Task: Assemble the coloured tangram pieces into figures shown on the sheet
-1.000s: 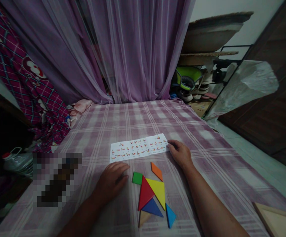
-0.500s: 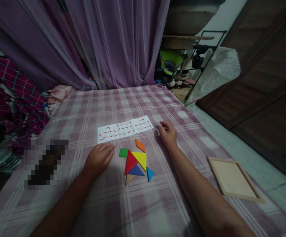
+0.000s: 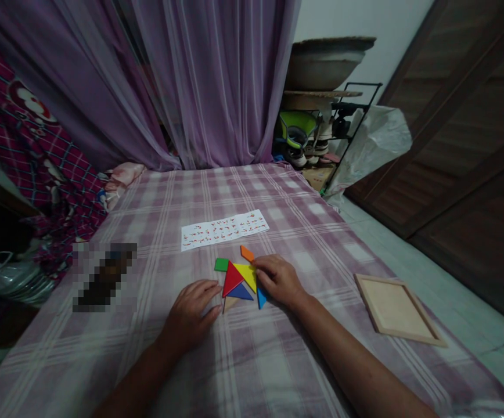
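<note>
On the checked bed (image 3: 278, 366), flanked the half-built tangram pieces (image 3: 239, 292) with the left hand (image 3: 191, 316) flat and unclenched, right hand (image 3: 280, 281) curled against the yellow triangle (image 3: 247, 274) (grip unclear), a gentle nudge seemingly called for.

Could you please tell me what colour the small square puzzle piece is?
The square piece is green, seen in the head view.

Both hands lie palm-down, left (image 3: 193, 310) flat, right (image 3: 278, 280) curled.

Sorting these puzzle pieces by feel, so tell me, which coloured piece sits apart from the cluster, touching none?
The orange piece. It lies alone just beyond the yellow triangle, nearest the paper sheet.
</note>
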`<act>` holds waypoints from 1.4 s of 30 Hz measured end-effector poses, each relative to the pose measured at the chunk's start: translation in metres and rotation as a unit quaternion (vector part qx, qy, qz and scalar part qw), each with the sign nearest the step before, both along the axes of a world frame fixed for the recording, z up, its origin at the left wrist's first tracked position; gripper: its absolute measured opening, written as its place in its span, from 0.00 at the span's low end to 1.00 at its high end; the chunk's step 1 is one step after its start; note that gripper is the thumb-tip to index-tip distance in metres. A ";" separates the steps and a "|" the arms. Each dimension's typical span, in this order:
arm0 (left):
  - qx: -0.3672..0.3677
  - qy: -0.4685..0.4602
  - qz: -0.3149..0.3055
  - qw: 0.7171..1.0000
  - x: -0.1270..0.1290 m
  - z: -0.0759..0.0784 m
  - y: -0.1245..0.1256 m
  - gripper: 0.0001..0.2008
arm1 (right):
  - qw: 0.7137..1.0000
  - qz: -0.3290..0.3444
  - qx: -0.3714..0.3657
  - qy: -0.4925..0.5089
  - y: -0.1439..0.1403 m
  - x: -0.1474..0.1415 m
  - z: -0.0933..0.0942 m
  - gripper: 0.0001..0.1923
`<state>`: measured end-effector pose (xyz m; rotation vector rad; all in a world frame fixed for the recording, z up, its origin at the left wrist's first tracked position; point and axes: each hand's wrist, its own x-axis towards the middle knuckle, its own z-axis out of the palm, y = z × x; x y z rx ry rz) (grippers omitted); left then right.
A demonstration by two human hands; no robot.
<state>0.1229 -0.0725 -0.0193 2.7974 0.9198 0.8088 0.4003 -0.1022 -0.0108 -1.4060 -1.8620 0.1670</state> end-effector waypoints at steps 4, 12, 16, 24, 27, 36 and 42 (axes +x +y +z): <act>0.006 0.008 -0.007 1.000 0.000 -0.003 -0.001 0.16 | 0.999 0.009 0.038 -0.021 0.003 -0.006 -0.005 0.11; -0.005 0.008 -0.037 0.999 0.000 -0.004 0.000 0.16 | 0.997 0.021 0.043 -0.056 0.005 -0.008 -0.007 0.11; -0.012 0.012 -0.041 0.999 0.000 -0.004 0.000 0.16 | 0.997 0.028 0.034 -0.068 0.005 -0.009 -0.008 0.11; -0.023 0.031 -0.035 0.999 -0.001 -0.003 0.000 0.17 | 0.997 0.030 0.029 -0.061 0.003 -0.010 -0.006 0.11; -0.028 0.035 -0.035 0.998 -0.001 -0.002 0.000 0.17 | 0.997 0.036 0.021 -0.065 0.003 -0.010 -0.005 0.11; -0.031 0.032 -0.034 0.998 0.000 -0.001 -0.001 0.17 | 0.998 0.033 0.010 -0.059 0.001 -0.008 -0.010 0.11; -0.038 0.023 -0.034 0.998 0.000 -0.002 0.000 0.16 | 0.998 0.036 0.002 -0.054 -0.002 -0.006 -0.008 0.11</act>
